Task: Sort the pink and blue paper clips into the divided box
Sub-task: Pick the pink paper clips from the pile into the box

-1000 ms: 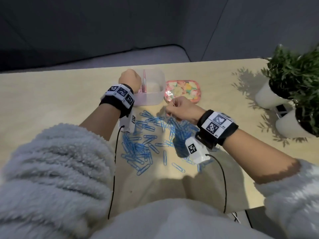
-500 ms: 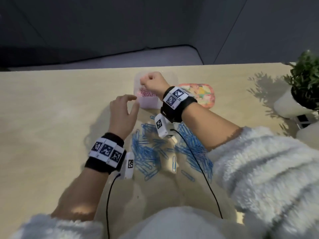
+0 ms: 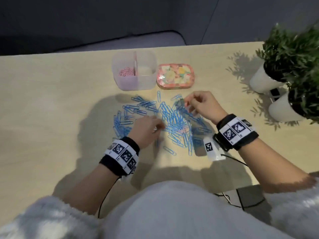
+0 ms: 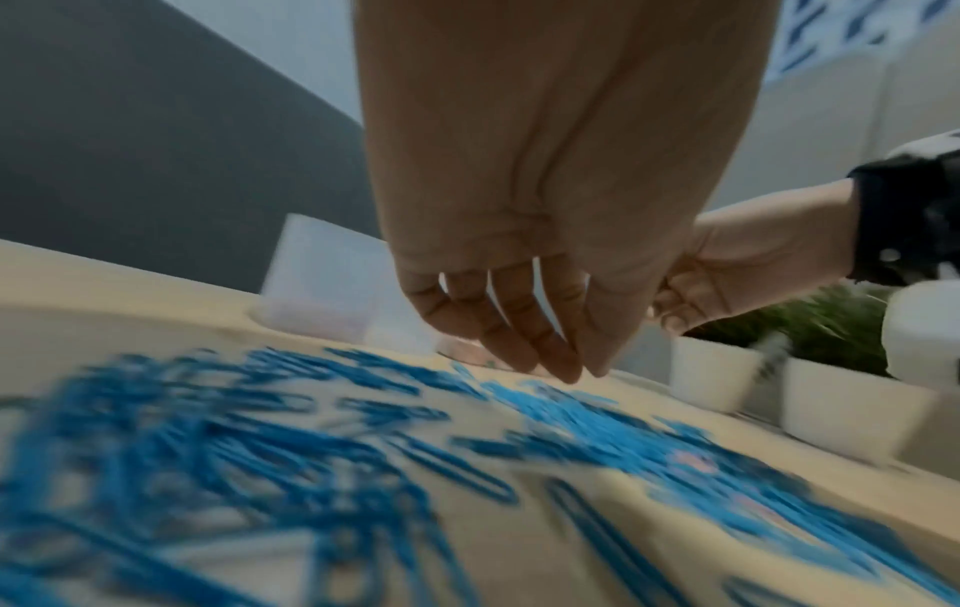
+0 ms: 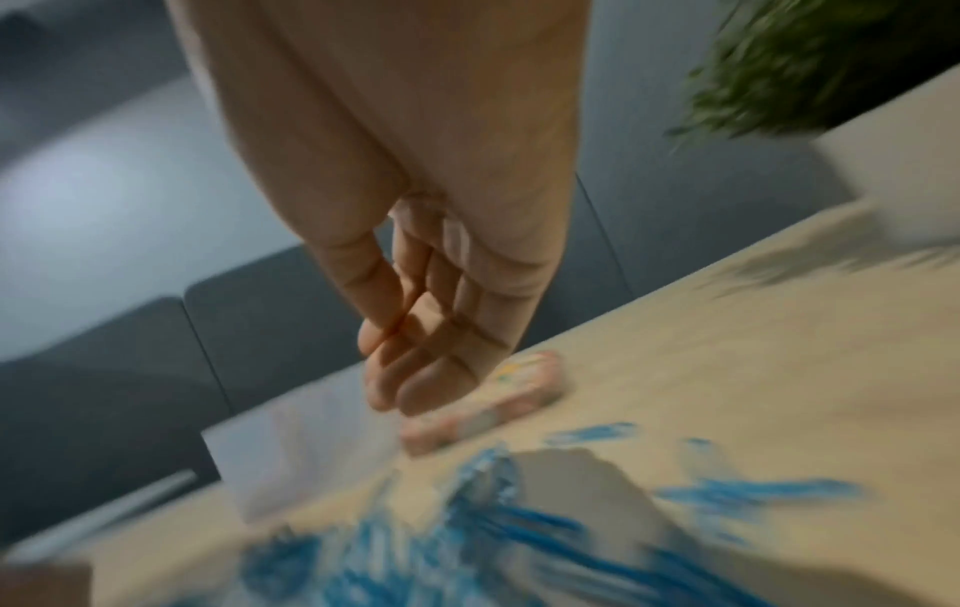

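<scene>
A clear divided box (image 3: 146,80) stands at the back of the table, with pink paper clips (image 3: 125,72) in its left compartment. Blue paper clips (image 3: 172,118) lie spread in front of it, blurred in the left wrist view (image 4: 218,443). A few pink clips (image 3: 183,130) show among them (image 4: 693,464). My left hand (image 3: 159,127) hovers over the pile's middle, fingers hanging relaxed and holding nothing (image 4: 566,365). My right hand (image 3: 187,101) is over the pile's far right part, thumb lying against the index finger, nothing seen in it (image 5: 405,382).
A pink floral tin (image 3: 175,75) sits right of the box. Two white pots with green plants (image 3: 262,80) stand at the table's right edge. A dark device with cables (image 3: 250,195) lies at the near right edge. The table (image 3: 51,109) is bare wood on the left.
My right hand has come back from above the box to the right side of the pile. My left hand has moved from beside the box down onto the pile's middle.
</scene>
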A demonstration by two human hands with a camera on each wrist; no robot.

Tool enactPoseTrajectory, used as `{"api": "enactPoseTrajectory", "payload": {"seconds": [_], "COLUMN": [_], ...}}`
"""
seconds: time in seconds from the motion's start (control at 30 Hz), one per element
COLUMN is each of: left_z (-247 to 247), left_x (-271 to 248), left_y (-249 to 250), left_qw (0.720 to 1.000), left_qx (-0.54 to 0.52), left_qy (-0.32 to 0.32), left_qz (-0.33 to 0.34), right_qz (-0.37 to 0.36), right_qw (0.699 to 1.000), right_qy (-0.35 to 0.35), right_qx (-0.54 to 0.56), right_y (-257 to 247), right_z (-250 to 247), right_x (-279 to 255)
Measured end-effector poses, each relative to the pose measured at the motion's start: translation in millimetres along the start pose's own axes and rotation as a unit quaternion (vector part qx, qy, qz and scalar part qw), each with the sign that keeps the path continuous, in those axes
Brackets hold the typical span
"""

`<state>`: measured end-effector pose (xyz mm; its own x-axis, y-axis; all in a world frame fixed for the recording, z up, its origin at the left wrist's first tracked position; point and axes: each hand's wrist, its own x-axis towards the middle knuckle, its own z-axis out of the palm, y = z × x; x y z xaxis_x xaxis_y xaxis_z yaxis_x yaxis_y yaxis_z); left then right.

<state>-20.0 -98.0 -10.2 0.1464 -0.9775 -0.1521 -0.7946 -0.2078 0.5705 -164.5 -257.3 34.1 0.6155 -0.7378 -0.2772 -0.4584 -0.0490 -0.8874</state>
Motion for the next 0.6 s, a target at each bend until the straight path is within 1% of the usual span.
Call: {"api": "enactPoseTrajectory", "payload": {"seconds": [0.07,0.17,0.27,0.33,0.4,0.43,0.5,0.53,0.6], "left_z": [18,36,44,44,41,40,41,43,47], "left_x": [4,9,8,4,-1,-3,-4,-4,-4], "left_y": [17,32,34,29,21,18,16,16,17], "left_qw": [0.999,0.994,0.985,0.982,0.983,0.984,0.980,0.975,0.963], "left_qx": [0.031,0.055,0.100,0.114,0.113,0.118,0.152,0.178,0.233], "left_qy": [-0.027,-0.074,-0.108,-0.122,-0.115,-0.101,-0.072,-0.068,-0.061], "left_qz": [0.027,0.059,0.090,0.089,0.084,0.086,0.104,0.112,0.123], "right_qz": [-0.011,-0.013,-0.025,-0.032,-0.023,-0.011,0.021,0.033,0.035], "right_qw": [0.996,0.987,0.975,0.959,0.944,0.943,0.950,0.955,0.960], "right_qy": [-0.002,-0.049,-0.096,-0.106,-0.102,-0.097,-0.077,-0.061,-0.027], "right_qx": [-0.090,-0.154,-0.199,-0.262,-0.313,-0.318,-0.302,-0.287,-0.276], "right_y": [35,69,82,88,92,93,92,90,84], "right_z": [-8,-4,7,8,3,-2,-7,-7,-1], "right_x": [-21,-45,-55,-59,-65,-68,-71,-71,-68]}}
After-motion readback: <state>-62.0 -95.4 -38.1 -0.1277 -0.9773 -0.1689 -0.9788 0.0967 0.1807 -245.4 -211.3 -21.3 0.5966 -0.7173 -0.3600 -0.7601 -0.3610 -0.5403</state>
